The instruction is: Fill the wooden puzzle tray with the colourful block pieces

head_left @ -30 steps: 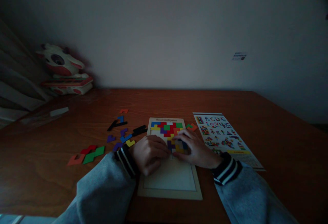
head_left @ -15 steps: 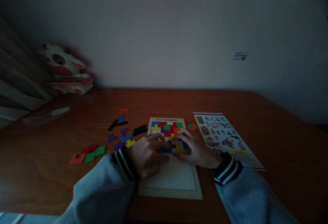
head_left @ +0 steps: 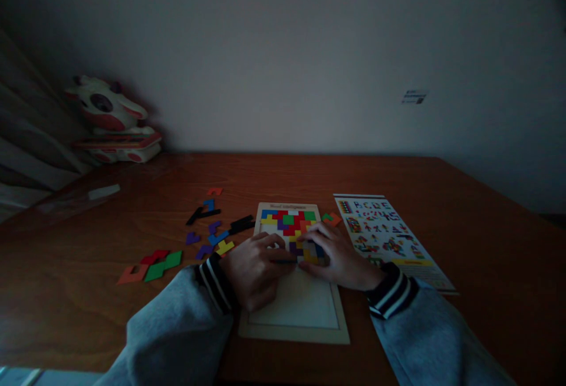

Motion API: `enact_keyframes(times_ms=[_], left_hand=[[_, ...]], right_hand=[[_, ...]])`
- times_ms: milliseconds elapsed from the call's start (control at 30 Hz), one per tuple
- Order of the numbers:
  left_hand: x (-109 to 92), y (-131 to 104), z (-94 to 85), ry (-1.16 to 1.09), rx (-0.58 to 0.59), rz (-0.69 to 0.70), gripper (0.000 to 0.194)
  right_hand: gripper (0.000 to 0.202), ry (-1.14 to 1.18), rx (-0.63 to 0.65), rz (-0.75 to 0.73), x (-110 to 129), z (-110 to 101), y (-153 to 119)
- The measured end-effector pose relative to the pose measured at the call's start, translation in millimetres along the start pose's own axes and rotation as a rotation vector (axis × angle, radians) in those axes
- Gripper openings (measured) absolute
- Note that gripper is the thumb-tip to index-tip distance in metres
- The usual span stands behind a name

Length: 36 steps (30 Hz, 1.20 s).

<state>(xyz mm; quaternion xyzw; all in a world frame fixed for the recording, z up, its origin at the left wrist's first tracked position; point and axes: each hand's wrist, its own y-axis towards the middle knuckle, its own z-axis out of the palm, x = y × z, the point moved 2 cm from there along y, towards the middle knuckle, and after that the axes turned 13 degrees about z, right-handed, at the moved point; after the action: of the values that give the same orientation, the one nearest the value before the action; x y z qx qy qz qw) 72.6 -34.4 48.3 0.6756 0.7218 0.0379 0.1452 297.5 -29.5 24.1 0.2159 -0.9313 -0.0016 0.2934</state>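
Wooden tray under both hands; coloured pieces packed beyond the fingers, bare bed nearer. Left hand: pinching a dark piece, probably; dim. Right hand: fingers spread over coloured pieces. Left of them, loose pieces unplaced.

Left hand: fingers, stretched out over the board half a second ago, now bent and drawn in.
Blue piece: hidden one second ago, then broadly exposed beneath the fingers; now reduced to a narrow dark strip, tilt undetermined.
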Motion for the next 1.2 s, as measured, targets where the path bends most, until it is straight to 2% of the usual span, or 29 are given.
enact_keyframes(times_ms=[300, 400, 533, 633, 733, 833, 1033, 1200], left_hand=[[-2.6, 5.0, 1.8, 0.015, -0.034, 0.001, 0.041], [0.1, 3.6, 2.0, 0.058, -0.091, 0.008, 0.039], [10.6, -12.4, -5.0, 0.156, -0.238, -0.05, 0.029], [18.1, -28.6, -11.0, 0.173, -0.287, -0.108, 0.027], [20.8, -36.6, -12.1, 0.162, -0.288, -0.106, 0.034], [20.0, -34.9, -9.1, 0.165, -0.272, -0.087, 0.036], [20.2, -31.8, -5.1, 0.182, -0.217, -0.109, 0.024], [21.9, -35.0, -6.2, 0.162, -0.215, -0.144, 0.021]], right_hand=[[0.044, 0.015, 0.007, -0.001, -0.7, 0.6, -0.4], [0.043, 0.022, 0.004, 0.003, -2.2, 1.7, -0.3], [0.042, 0.023, 0.007, 0.027, -3.2, 2.3, -0.6], [0.042, 0.014, 0.017, 0.037, -2.8, 1.8, -1.3], [0.043, 0.013, 0.026, 0.033, -2.2, 1.2, -1.5], [0.045, 0.011, 0.026, 0.037, -2.2, 1.2, -1.1], [0.044, 0.025, 0.028, 0.038, -2.1, 1.1, -1.2], [0.043, 0.021, 0.017, 0.026, -1.6, 0.2, -1.4]])
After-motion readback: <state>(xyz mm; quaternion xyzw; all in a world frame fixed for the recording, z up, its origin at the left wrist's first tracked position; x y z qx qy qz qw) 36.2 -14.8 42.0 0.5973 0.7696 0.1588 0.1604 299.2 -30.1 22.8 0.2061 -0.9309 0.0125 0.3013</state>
